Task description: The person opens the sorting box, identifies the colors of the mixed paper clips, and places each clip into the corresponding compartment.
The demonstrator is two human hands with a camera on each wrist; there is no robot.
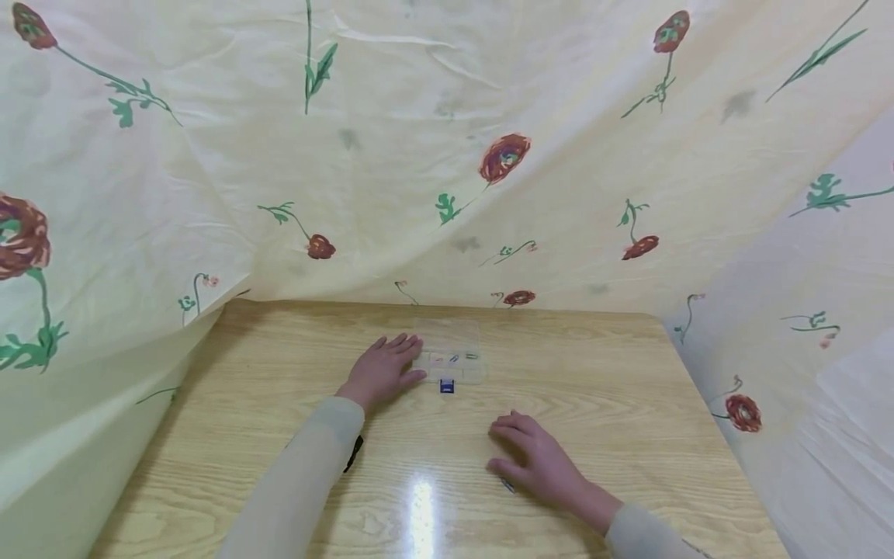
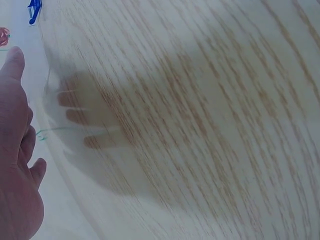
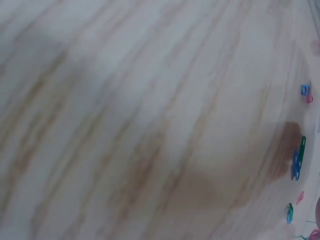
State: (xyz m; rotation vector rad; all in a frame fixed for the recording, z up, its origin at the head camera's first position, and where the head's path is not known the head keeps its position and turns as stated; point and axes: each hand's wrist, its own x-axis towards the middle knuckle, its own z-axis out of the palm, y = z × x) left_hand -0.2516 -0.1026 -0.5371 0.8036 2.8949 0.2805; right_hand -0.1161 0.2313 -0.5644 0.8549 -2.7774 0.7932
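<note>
A clear plastic box (image 1: 475,376) with its lid raised stands near the table's back edge. Inside lie small coloured paper clips (image 1: 454,359). My left hand (image 1: 382,371) rests at the box's left side, fingers stretched out; in the left wrist view this hand (image 2: 17,145) shows at the left edge. A small blue piece (image 1: 447,386) is at the box's front edge. Nearer me, my right hand (image 1: 534,458) hovers over the table, fingers loosely bent, with nothing visible in them. Beside its thumb lies a small dark bluish item (image 1: 507,485), too small to make out.
The wooden table (image 1: 293,349) has a flowered cloth (image 1: 391,155) hanging behind it and at both sides. A black object (image 1: 354,454) shows beside the left forearm. In the right wrist view, blue and green paper clips (image 3: 299,162) appear near the right edge.
</note>
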